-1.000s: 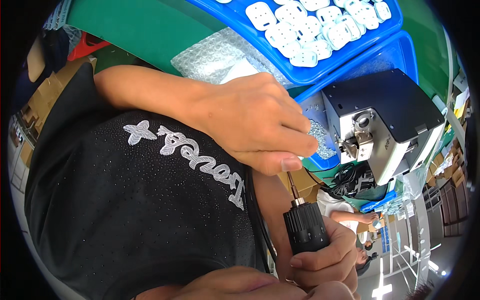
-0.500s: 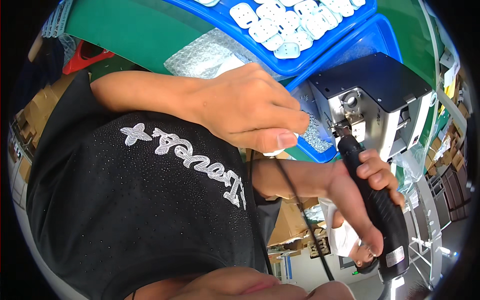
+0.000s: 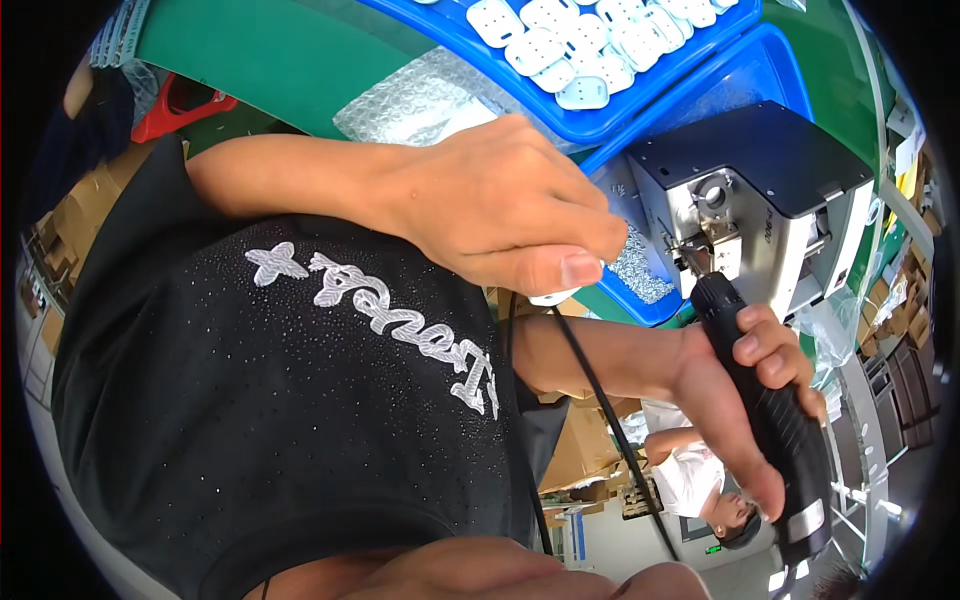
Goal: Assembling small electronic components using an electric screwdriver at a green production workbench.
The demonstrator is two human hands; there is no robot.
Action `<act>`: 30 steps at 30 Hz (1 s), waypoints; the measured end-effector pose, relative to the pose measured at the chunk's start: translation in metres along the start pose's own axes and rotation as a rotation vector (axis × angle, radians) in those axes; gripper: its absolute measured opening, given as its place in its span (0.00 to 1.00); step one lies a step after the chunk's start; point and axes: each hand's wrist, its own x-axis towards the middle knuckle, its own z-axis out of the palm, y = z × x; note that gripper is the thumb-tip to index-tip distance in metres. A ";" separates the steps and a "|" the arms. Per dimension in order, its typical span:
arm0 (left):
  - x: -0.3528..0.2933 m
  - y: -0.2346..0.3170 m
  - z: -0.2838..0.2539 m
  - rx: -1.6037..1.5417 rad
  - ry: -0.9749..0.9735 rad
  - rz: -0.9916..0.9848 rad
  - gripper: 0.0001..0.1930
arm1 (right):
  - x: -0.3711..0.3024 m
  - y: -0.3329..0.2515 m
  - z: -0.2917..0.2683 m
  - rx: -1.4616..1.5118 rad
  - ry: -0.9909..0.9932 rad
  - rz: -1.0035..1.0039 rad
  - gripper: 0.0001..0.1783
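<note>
Left hand (image 3: 510, 205) at centre, back turned toward the lens, with fingers curled inward and thumb pressed against a white part (image 3: 550, 298). Held thus near the middle of the scene, with just a small edge of the part showing beside the thumb; remaining outline hidden by the hand. Right hand (image 3: 715, 390), to the right and deeper in the scene, with fingers wrapped round a black screwdriver (image 3: 790, 440) and thumb laid along its left side. Screwdriver tilted, nose directed far and left, up to the front of a black and silver machine (image 3: 760, 150); contact at the tip too small to tell. Black cable (image 3: 620, 440) slanting across the front of the right forearm.

Just left of the machine, a blue tray (image 3: 650, 318) with a heap of small screws (image 3: 640, 270). Farther off, a blue bin (image 3: 590, 125) with many pale pieces (image 3: 535, 52), piled loosely, small holes in their faces. Left of the bin, bubble wrap (image 3: 400, 100) on the green worktop (image 3: 240, 50), partly behind the left hand. In the right background, a person in white (image 3: 690, 480), beside brown boxes (image 3: 580, 450).
</note>
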 end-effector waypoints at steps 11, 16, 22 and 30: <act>-0.002 -0.002 0.002 -0.025 -0.022 0.017 0.18 | -0.018 -0.092 0.072 0.159 -0.175 0.054 0.15; -0.002 -0.003 -0.002 -0.013 -0.022 0.016 0.16 | -0.006 -0.061 0.077 0.350 -0.269 0.006 0.15; 0.002 0.009 0.002 -0.023 0.018 -0.018 0.14 | 0.002 -0.059 0.046 0.379 -0.580 0.147 0.08; 0.000 0.003 0.015 -0.019 -0.028 0.009 0.16 | -0.010 -0.011 0.030 0.541 -0.497 0.116 0.09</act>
